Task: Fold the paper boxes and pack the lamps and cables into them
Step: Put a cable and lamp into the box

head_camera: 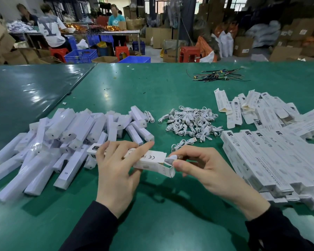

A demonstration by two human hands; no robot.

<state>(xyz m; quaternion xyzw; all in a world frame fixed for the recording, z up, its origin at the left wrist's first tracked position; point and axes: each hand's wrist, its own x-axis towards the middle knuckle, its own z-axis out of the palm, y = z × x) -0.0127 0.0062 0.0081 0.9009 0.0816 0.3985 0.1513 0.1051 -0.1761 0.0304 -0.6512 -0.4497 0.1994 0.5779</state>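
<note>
Paper box (149, 161): held above the green table (152, 205), long axis left to right, open end toward the right hand (203, 169). Left hand (116, 167) grips its body; right fingers pinch a coiled cable (172, 158) at the mouth, nearer hand for insertion.

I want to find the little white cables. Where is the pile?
In the head view, the cable pile lies mid-table on the green table, between the lamps on the left and flat boxes on the right.

Bright overhead light glares on the green table (116, 91); edges bend, background soft.
</note>
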